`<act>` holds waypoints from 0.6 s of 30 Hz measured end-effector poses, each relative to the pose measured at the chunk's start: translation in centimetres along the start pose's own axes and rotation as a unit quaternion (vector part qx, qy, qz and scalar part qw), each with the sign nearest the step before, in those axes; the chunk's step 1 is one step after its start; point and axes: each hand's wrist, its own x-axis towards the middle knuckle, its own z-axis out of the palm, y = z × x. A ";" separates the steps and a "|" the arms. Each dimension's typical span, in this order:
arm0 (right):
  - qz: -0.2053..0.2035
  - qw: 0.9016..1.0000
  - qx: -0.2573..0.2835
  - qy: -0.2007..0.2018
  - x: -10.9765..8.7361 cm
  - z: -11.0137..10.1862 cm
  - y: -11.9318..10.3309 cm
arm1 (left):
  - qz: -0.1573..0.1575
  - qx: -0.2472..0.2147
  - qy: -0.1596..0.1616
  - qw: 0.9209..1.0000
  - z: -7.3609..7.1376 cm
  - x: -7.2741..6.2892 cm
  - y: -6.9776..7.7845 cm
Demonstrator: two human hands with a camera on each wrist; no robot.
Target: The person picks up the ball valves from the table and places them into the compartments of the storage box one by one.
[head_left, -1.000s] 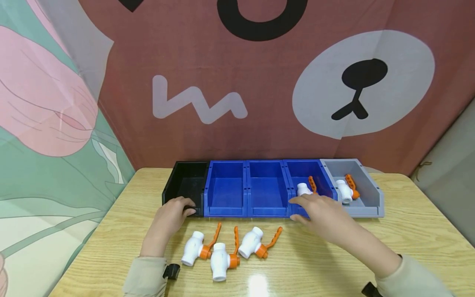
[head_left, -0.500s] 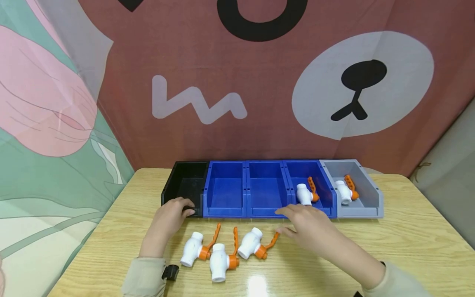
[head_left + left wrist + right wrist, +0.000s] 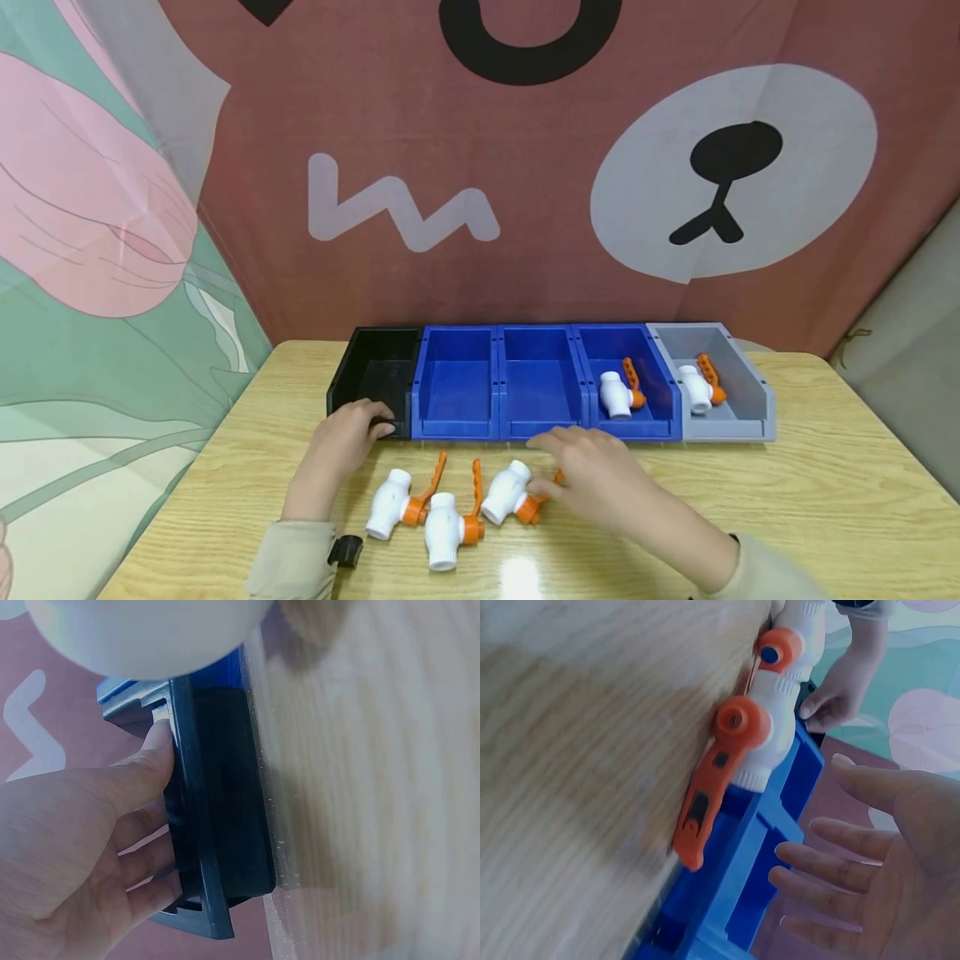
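Note:
My left hand rests at the front edge of the black bin. In the left wrist view its thumb touches the bin's rim, and the other fingertips reach in behind that rim. My right hand is over the table beside the rightmost loose ball valve, a white body with an orange lever handle. In the right wrist view the right hand has its fingers spread apart, holding nothing. To the left lie a middle ball valve and a left ball valve.
Blue bins stand in a row along the back, joined to the black one. The rightmost blue bin holds a ball valve, and the grey bin at the right end holds another ball valve. A printed curtain hangs behind the table.
My right hand has moved left and down, from in front of the rightmost blue bin to the nearest loose ball valve. The ball valve in that bin now shows fully. My left hand stays put.

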 end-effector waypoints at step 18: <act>0.033 0.999 0.011 0.013 0.4 2.2 -2.3 | -0.002 0.000 -0.004 1.000 -0.1 -0.1 0.1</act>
